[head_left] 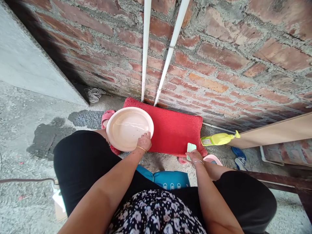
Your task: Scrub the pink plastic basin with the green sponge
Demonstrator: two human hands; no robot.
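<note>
A round pale pink basin (122, 146) with clear water in it rests on the left part of a red textured mat (173, 130). My left hand (144, 142) is closed over the basin's near right rim, fingertips toward the inside. Over the mat's near right corner, my right hand (194, 156) grips a pale green oblong thing (191, 147) that looks like a scrub brush; its underside is hidden. A yellow-green pump bottle (216, 139) lies tilted just right of the mat.
A brick wall (207, 65) with two white pipes (168, 58) rises behind the mat. Below sits a blue bag-like item (170, 179). At left are a grey slab (36, 55) and a crumpled cloth (94, 94). A tan board (273, 131) leans at right.
</note>
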